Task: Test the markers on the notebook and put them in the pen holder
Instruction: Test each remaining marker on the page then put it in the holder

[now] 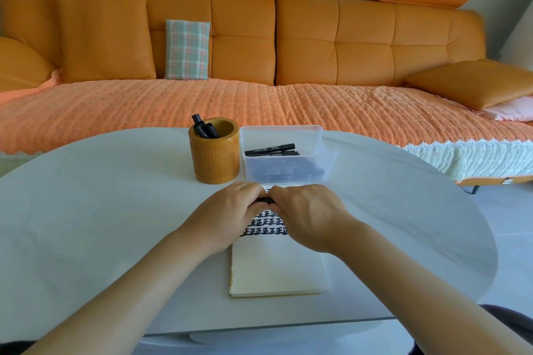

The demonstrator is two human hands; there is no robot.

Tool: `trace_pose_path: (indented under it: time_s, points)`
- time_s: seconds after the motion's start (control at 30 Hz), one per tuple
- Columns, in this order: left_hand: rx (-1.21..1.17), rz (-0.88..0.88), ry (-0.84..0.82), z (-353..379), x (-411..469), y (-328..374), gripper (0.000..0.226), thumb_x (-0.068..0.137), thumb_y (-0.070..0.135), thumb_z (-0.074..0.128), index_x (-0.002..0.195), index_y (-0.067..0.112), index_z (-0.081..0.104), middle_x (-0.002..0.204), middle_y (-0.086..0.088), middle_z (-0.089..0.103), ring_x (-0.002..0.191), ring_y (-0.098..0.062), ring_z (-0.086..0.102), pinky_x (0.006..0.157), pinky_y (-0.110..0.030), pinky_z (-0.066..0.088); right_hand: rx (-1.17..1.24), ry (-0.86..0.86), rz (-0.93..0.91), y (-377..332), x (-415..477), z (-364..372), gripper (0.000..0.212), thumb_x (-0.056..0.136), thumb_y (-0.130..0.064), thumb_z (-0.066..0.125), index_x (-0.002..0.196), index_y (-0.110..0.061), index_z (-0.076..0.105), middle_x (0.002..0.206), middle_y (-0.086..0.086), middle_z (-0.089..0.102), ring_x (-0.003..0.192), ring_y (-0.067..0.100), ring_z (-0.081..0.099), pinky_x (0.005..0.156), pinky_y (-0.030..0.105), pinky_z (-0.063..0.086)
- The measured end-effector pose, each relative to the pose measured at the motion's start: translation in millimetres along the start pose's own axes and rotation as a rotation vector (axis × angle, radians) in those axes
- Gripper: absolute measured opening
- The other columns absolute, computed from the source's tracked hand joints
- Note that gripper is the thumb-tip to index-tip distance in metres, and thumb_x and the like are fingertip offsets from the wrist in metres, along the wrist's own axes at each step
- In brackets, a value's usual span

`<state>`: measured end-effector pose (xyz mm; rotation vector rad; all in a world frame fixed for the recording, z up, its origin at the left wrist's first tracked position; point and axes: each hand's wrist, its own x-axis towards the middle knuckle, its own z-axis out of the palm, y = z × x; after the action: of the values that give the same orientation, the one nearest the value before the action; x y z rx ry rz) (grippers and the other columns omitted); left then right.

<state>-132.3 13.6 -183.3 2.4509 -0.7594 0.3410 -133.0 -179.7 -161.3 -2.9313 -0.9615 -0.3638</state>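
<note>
A cream notebook (277, 268) lies open on the white table, its upper part covered with rows of black marks. Above it my left hand (230, 213) and my right hand (308, 213) meet, both curled round one black marker (266, 200), of which only a short piece shows between them. A round wooden pen holder (215, 153) stands behind, with a few black markers (203, 127) sticking out. To its right a clear plastic box (284, 153) holds several black markers (271, 150).
The white oval table (101, 210) has bare surface to the left and right of the notebook. Behind it runs an orange sofa (259, 52) with a plaid cushion (187, 49) and an orange woven cover.
</note>
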Motion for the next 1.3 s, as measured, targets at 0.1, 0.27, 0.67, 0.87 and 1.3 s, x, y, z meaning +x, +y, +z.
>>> trace_pose_path:
  time_s: [0.1, 0.27, 0.67, 0.87, 1.3]
  points:
    - [-0.013, -0.012, -0.022, 2, -1, -2, 0.021, 0.099, 0.036, 0.047, 0.109, 0.022, 0.059, 0.1, 0.01, 0.062, 0.091, -0.007, 0.055, 0.072, -0.016, 0.044, 0.01, -0.021, 0.006, -1, -1, 2, 0.026, 0.105, -0.036, 0.032, 0.1, -0.02, 0.052, 0.075, -0.002, 0.062, 0.062, 0.028, 0.052, 0.045, 0.032, 0.026]
    - [-0.051, -0.015, 0.001, -2, -1, -4, 0.021, 0.097, 0.039, 0.049, 0.104, 0.024, 0.06, 0.094, 0.011, 0.061, 0.087, -0.006, 0.056, 0.07, -0.024, 0.048, 0.026, 0.067, -0.04, 6, -2, 4, 0.045, 0.101, -0.049, 0.017, 0.102, -0.023, 0.054, 0.067, -0.003, 0.061, 0.055, 0.025, 0.052, 0.047, 0.035, 0.037]
    - [0.23, -0.118, 0.142, -12, -12, -26, 0.013, 0.092, 0.033, 0.059, 0.098, 0.022, 0.061, 0.093, 0.012, 0.058, 0.086, -0.009, 0.052, 0.062, -0.022, 0.04, 0.467, -0.003, 0.081, 14, -7, -5, 0.029, 0.087, 0.003, 0.036, 0.098, -0.024, 0.037, 0.074, 0.003, 0.045, 0.064, 0.024, 0.042, 0.058, 0.041, 0.038]
    - [0.302, -0.301, 0.073, -10, -25, -44, 0.017, 0.092, 0.043, 0.055, 0.096, 0.027, 0.061, 0.095, 0.013, 0.055, 0.093, -0.011, 0.048, 0.068, -0.026, 0.044, 0.743, 0.022, 0.222, 16, -6, 1, 0.043, 0.098, -0.001, 0.043, 0.098, -0.037, 0.068, 0.104, -0.003, 0.059, 0.087, 0.008, 0.064, 0.081, 0.025, 0.051]
    - [0.078, -0.181, -0.026, -2, -34, -34, 0.051, 0.095, 0.047, 0.048, 0.141, 0.025, 0.039, 0.144, 0.014, 0.038, 0.131, -0.004, 0.031, 0.103, -0.021, 0.03, 1.277, 0.129, 0.362, 18, -22, 0, 0.02, 0.103, -0.014, 0.05, 0.106, -0.018, 0.069, 0.073, 0.012, 0.05, 0.064, 0.024, 0.049, 0.055, 0.03, 0.039]
